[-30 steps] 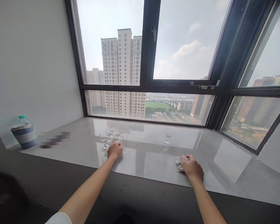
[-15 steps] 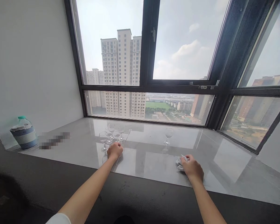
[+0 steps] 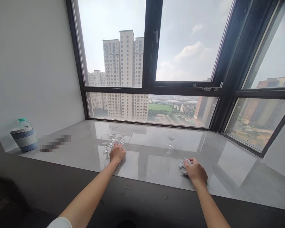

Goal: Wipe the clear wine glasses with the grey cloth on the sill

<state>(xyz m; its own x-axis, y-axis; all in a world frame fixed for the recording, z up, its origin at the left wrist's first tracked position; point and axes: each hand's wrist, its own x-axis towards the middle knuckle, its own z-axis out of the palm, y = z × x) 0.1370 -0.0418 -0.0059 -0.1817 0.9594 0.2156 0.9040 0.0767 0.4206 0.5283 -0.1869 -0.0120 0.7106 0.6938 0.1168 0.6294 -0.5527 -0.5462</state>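
Note:
My left hand [image 3: 117,153] is curled, knuckles up, on the grey window ledge [image 3: 152,161], just in front of a cluster of several small stemmed glasses [image 3: 112,136]. Its fingertips reach toward the base of the closest glass; whether they grip anything is hidden. My right hand [image 3: 196,172] is closed on a crumpled white cloth [image 3: 183,165] resting on the ledge. A single stemmed glass [image 3: 171,138] stands apart, farther back and left of my right hand.
A large water jug with a blue-banded cover [image 3: 25,135] stands at the ledge's far left by the white wall. A blurred patch [image 3: 55,142] lies beside it. Dark-framed windows [image 3: 152,85] close the ledge at the back and right. A dark edge [image 3: 142,196] runs along the front.
My left hand has crept slightly forward toward the glass cluster. The right hand and cloth have stayed in place.

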